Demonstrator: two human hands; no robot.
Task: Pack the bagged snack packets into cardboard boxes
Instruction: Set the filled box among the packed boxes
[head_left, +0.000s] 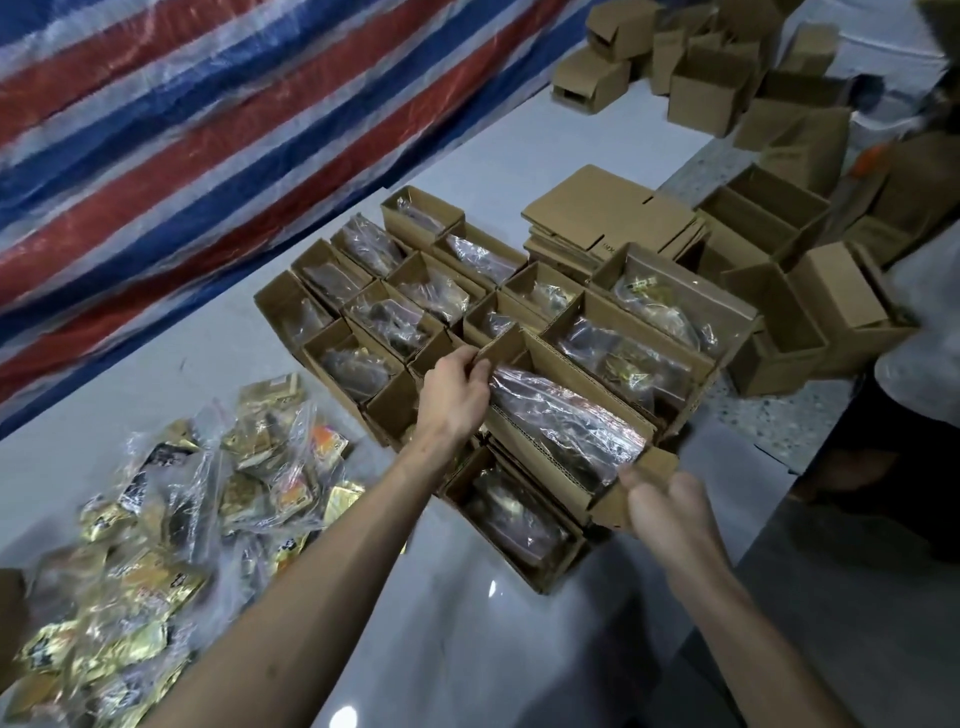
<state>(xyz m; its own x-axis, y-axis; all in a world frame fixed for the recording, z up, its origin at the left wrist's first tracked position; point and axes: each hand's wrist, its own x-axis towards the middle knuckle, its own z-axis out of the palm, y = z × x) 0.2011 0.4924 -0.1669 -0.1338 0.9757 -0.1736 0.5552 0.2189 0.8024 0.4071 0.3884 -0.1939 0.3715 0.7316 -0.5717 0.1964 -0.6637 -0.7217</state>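
An open cardboard box (535, 441) lies tilted on top of other filled boxes, with a clear bag of snack packets (566, 421) inside it. My left hand (454, 395) grips the box's far end flap. At the near end, my right hand (670, 512) holds the other flap between thumb and fingers. Several more open boxes with bagged snacks (389, 317) stand in rows behind and to the left. A heap of clear bags with gold snack packets (171, 514) lies on the floor at the lower left.
A stack of flat cardboard blanks (608, 213) sits behind the filled boxes. Empty folded boxes (779, 306) crowd the right side and the far top right (711, 88). A red, white and blue striped tarp (182, 130) hangs along the left. A dark clothed person (883, 467) is at the right edge.
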